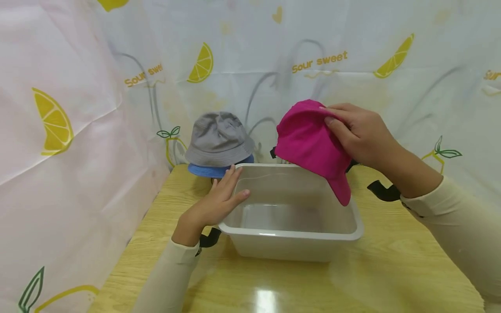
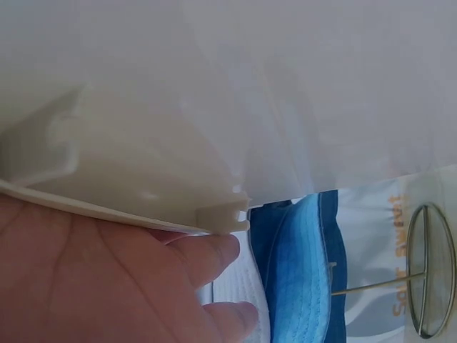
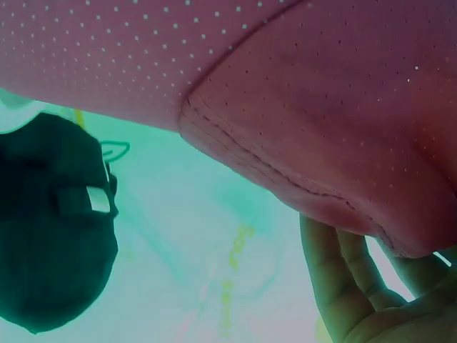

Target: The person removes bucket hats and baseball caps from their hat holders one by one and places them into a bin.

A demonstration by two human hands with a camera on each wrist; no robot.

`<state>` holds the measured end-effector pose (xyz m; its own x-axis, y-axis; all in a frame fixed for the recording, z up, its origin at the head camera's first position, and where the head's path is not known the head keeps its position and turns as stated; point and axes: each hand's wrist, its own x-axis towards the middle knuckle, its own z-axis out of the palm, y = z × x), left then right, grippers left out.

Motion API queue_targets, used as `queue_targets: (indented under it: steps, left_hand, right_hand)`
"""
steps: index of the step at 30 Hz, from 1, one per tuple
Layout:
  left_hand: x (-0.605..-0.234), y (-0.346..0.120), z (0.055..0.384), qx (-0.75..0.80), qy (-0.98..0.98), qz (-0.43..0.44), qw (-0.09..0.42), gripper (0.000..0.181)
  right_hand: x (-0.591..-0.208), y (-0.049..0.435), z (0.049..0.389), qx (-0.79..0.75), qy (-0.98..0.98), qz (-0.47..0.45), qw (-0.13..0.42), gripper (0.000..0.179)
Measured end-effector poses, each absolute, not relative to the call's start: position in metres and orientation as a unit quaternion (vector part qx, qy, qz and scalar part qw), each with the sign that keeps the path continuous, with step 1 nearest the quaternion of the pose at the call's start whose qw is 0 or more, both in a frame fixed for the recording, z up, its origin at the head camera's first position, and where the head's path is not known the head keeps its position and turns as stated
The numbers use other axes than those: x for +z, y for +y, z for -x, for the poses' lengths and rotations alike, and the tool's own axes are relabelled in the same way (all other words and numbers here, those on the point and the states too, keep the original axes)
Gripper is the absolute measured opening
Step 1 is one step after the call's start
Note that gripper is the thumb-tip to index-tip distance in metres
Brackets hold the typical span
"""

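Observation:
In the head view my right hand (image 1: pixel 362 130) pinches a bright pink baseball cap (image 1: pixel 307 139) between thumb and fingers. The cap hangs over the back right of a pale plastic bin (image 1: pixel 291 248), its brim tilted down. In the right wrist view the pink cap (image 3: pixel 321 107) fills the top, with fingertips at its edge. My left hand (image 1: pixel 217 202) rests with fairly straight fingers along the bin's left rim. The left wrist view shows that hand (image 2: pixel 114 279) against the bin's outer lip (image 2: pixel 136 218). Inside the bin only the bare bottom shows.
A grey bucket hat (image 1: pixel 219 139) sits over a blue hat (image 1: pixel 205 170) behind the bin's left corner. A wire stand (image 2: pixel 425 271) shows beside the blue hat in the left wrist view. A dark cap (image 3: pixel 57 221) is behind the pink one. Lemon-print curtains (image 1: pixel 235 43) enclose the wooden table (image 1: pixel 391 261).

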<state>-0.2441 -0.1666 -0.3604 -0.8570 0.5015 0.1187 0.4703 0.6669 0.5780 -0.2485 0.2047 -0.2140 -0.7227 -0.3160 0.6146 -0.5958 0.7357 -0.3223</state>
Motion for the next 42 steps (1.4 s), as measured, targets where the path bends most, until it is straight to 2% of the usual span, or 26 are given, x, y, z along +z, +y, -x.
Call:
queue_targets:
  steps: [12, 26, 42]
  left_hand:
    - [-0.364, -0.166, 0.242, 0.327, 0.907, -0.265, 0.028, 0.083]
    - [-0.362, -0.163, 0.238, 0.324, 0.909, -0.261, 0.025, 0.083]
    - [-0.364, -0.166, 0.238, 0.317, 0.913, -0.256, 0.018, 0.081]
  right_hand:
    - [-0.230, 0.187, 0.244, 0.244, -0.891, -0.309, 0.227, 0.035]
    - [-0.268, 0.165, 0.246, 0.176, -0.909, -0.364, 0.101, 0.040]
    - [-0.300, 0.135, 0.251, 0.092, -0.900, -0.427, 0.015, 0.038]
